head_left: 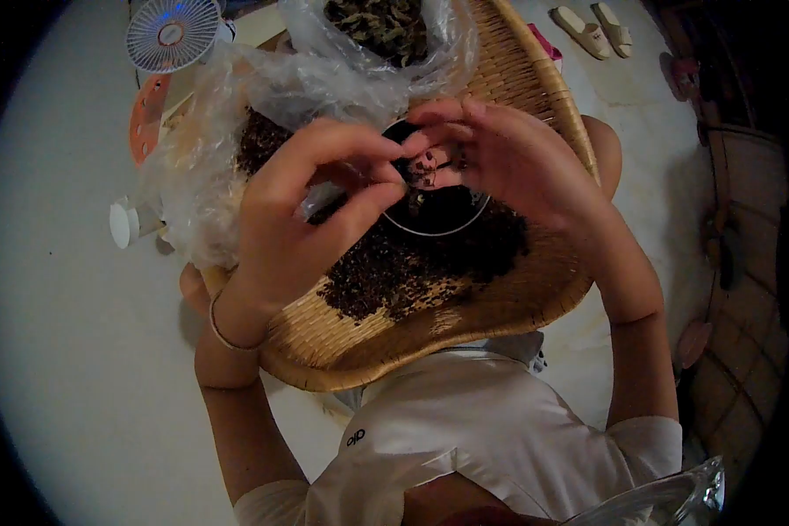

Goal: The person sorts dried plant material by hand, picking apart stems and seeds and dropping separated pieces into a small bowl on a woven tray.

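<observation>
A woven tray (pixel 324 351) lies across the lap, with loose dark plant pieces (pixel 368 280) spread over its lower half. On it stands a round dark bowl (pixel 438 215) with a pale rim. Over the bowl's left side my left hand (pixel 302 202) pinches with thumb and forefinger; whatever is between the fingertips is too small to make out. My right hand (pixel 517 162) is above the bowl, its fingers curled, with small dark bits (pixel 427 165) at the fingers and palm. The fingertips of both hands nearly meet.
A clear plastic bag (pixel 316 83) holding dried leaves (pixel 381 31) sits at the tray's far side. Another plastic bag (pixel 197 167) with dark pieces is on the left. Beyond are a small fan (pixel 171 35), a white-lidded jar (pixel 123 223) and slippers (pixel 583 33) on the floor.
</observation>
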`<state>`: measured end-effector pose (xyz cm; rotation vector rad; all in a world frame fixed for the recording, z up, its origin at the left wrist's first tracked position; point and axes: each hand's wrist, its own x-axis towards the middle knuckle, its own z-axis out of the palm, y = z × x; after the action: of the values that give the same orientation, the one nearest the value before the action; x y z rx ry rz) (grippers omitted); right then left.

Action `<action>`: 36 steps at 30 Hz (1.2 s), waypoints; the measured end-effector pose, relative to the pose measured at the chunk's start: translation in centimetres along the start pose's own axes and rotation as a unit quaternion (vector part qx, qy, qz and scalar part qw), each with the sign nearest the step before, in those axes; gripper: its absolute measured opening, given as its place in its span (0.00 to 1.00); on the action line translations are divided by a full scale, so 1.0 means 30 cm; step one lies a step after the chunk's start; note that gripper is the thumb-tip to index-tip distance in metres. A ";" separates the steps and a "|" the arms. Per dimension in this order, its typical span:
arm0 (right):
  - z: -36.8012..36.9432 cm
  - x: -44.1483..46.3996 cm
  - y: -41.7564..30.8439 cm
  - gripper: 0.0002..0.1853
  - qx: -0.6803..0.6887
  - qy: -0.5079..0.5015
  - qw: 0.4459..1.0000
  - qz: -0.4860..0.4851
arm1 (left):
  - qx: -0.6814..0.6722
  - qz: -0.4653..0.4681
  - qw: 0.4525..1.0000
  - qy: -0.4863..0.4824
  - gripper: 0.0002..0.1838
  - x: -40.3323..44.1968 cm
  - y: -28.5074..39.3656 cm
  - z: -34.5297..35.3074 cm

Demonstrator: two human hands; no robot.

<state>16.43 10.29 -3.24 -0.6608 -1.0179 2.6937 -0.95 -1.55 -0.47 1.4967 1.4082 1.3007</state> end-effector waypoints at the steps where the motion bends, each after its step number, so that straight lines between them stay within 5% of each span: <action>1: 0.006 0.005 0.003 0.29 0.048 -0.005 0.999 0.021 | 0.009 0.010 1.000 -0.004 0.14 0.002 0.004 0.001; 13: 0.019 0.006 -0.007 0.39 0.138 -0.099 0.984 0.052 | 0.167 -0.019 0.982 0.085 0.13 -0.001 0.092 -0.056; 17: 0.026 0.022 -0.019 0.39 0.118 -0.136 0.982 0.056 | 0.252 0.044 0.957 0.135 0.10 -0.013 0.126 -0.134; 22: 0.103 0.075 -0.040 0.35 0.001 -0.102 0.993 0.059 | 0.277 0.039 0.947 0.159 0.07 -0.084 0.147 -0.281; 28: 0.238 0.321 0.068 0.32 -0.133 -0.089 0.987 0.032 | 0.330 0.031 0.943 0.035 0.06 -0.151 -0.004 -0.345; 33: 0.276 0.463 0.144 0.30 -0.295 -0.013 0.954 -0.061 | 0.568 0.009 0.823 0.008 0.08 -0.203 -0.116 -0.364; 36: 0.234 0.380 0.113 0.26 -0.273 -0.040 0.960 -0.055 | 0.534 0.060 0.842 0.046 0.09 -0.252 -0.124 -0.356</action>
<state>3.00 7.35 -4.69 -0.5565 -1.7887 2.3583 -11.48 -9.82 -2.78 2.2414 2.3253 0.5916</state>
